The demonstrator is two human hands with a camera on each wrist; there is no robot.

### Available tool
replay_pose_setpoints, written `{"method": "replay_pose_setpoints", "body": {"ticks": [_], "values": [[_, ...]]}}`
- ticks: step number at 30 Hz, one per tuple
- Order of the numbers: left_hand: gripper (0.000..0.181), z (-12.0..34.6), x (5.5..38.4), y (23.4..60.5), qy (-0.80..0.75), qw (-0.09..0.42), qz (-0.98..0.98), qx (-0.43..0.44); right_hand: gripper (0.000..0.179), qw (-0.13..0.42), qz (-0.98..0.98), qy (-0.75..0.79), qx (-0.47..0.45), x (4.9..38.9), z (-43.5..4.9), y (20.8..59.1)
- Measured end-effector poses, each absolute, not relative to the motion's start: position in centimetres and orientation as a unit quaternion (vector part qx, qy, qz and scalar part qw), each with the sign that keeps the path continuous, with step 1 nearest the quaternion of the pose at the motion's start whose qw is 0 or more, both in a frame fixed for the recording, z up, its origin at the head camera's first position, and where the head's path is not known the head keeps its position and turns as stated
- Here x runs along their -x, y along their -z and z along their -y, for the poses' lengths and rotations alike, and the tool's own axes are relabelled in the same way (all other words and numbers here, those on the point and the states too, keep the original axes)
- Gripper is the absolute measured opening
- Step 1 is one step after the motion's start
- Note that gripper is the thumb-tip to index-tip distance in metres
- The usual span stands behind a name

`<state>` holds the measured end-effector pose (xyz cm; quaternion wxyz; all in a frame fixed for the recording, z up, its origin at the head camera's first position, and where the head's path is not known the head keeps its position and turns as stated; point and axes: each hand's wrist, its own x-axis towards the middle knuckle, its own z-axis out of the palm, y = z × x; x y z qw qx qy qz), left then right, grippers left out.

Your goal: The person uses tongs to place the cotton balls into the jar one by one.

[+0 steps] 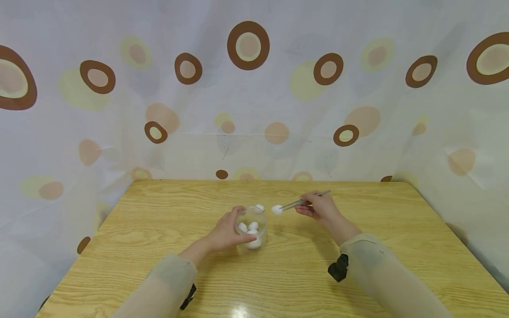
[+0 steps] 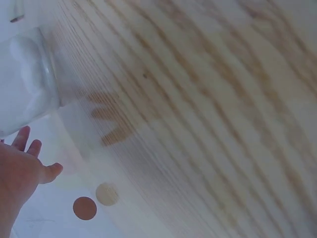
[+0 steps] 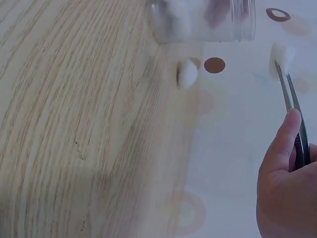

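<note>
My left hand (image 1: 227,231) grips a clear jar (image 1: 260,217) from its left side, thumb across the front. Inside the jar lie several white cotton balls (image 1: 253,226). In the left wrist view the jar (image 2: 47,74) is cut off by the frame edge, and the left hand (image 2: 22,171) shows below it. With thumb and fingers my right hand (image 1: 318,206) pinches metal tweezers (image 1: 293,204). Their tips hold a cotton ball (image 3: 282,58) in the air, right of the jar's rim. Another cotton ball (image 3: 187,73) lies on the table behind the jar.
The wooden table (image 1: 159,221) reaches back to a patterned curtain (image 1: 274,101), which also hangs along both sides. A dark wrist device (image 1: 338,267) hangs at the right sleeve, and another (image 1: 188,297) at the left sleeve.
</note>
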<state>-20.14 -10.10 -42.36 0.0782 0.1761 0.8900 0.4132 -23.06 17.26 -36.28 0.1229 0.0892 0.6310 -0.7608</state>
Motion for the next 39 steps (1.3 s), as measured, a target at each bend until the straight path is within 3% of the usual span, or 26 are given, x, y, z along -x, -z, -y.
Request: {"method": "replay_pose_setpoints", "body": {"ticks": [39], "values": [[0.086, 8.5, 20.7, 42.7, -0.416, 0.093, -0.884, -0.192, 0.02, 0.128, -0.657, 0.742, -0.039, 22.4, -12.7, 36.8]]}}
